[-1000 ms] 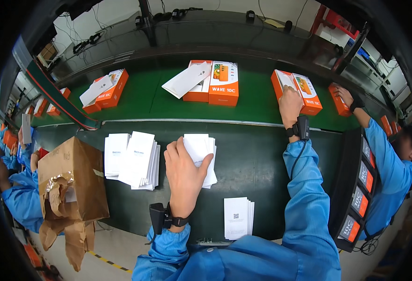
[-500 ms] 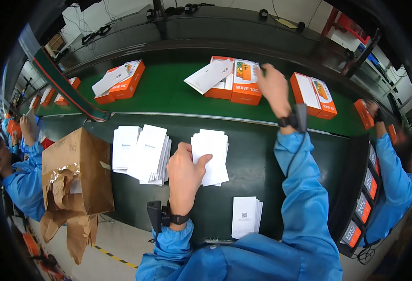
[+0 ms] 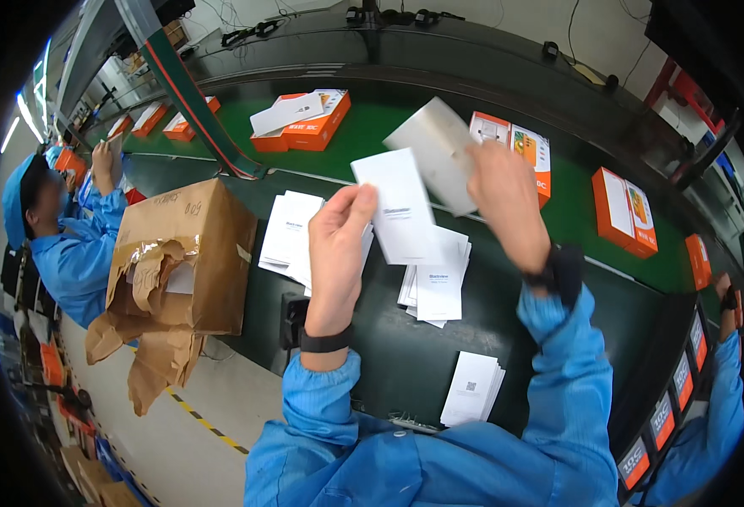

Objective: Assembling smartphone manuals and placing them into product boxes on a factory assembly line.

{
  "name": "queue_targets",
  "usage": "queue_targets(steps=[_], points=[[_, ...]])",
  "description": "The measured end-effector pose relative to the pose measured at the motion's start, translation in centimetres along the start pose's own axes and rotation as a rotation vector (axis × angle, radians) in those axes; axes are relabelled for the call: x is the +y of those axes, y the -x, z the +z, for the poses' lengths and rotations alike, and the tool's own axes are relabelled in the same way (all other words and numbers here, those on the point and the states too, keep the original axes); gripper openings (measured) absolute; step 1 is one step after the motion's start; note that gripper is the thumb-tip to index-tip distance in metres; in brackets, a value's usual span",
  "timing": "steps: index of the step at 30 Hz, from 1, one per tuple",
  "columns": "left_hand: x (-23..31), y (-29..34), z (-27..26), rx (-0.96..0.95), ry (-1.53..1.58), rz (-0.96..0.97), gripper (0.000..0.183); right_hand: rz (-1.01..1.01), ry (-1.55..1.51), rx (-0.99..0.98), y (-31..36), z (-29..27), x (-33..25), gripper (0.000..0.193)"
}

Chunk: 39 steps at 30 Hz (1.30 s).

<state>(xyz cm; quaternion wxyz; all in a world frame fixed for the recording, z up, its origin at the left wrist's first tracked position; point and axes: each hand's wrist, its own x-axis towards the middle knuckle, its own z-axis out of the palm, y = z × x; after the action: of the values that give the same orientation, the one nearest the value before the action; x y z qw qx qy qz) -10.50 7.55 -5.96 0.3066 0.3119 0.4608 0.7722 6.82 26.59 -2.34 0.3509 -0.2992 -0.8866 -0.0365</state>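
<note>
My left hand (image 3: 338,245) pinches a white printed leaflet (image 3: 393,215) between thumb and fingers, raised above the bench. Facing it, my right hand (image 3: 507,190) grips a thin white sleeve (image 3: 433,152), tilted and slightly blurred, over the bench-side edge of the green belt. Just behind that hand is an orange-and-white box (image 3: 531,148), partly covered by it. Below the raised leaflet lies a loose stack of white leaflets (image 3: 441,283). Another leaflet stack (image 3: 287,232) sits to the left, partly behind my left hand. A third stack (image 3: 473,384) lies near the front edge.
A torn brown carton (image 3: 182,253) stands at the left. More orange boxes (image 3: 304,127) sit along the green belt (image 3: 372,139), one at the right (image 3: 625,211). A dark rack (image 3: 663,414) holds orange-and-grey boxes. Co-workers in blue are at both sides.
My left hand has lifted a leaflet off the middle stack. My right hand has taken the white sleeve from the box and moved it toward the leaflet. The view has shifted.
</note>
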Motion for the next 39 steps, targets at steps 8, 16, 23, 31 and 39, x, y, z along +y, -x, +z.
queue_targets(steps=[8, 16, 23, 31, 39], points=[[-0.6, 1.0, 5.6, -0.093, -0.221, 0.282, 0.050, 0.214, -1.066, -0.155, 8.0, -10.2, -5.1, 0.032], [0.2, 3.4, 7.5, -0.276, 0.052, 0.121, 0.141, 0.589, -1.580, 0.015, 11.0, -11.1, -0.3, 0.039], [-2.8, 1.5, 4.0, -0.446, 0.531, -0.455, 0.100, 0.798, -1.553, 0.022, 11.4, -11.2, 3.9, 0.037], [-2.9, 3.1, 7.5, -0.267, -0.110, -0.134, 0.095, 0.547, -0.858, 0.293, 12.0, -12.6, 1.8, 0.021], [-3.7, 6.6, 11.0, -0.341, 0.091, -0.124, 0.100, 0.552, -0.891, -0.167, 12.8, -10.8, 2.7, 0.020]])
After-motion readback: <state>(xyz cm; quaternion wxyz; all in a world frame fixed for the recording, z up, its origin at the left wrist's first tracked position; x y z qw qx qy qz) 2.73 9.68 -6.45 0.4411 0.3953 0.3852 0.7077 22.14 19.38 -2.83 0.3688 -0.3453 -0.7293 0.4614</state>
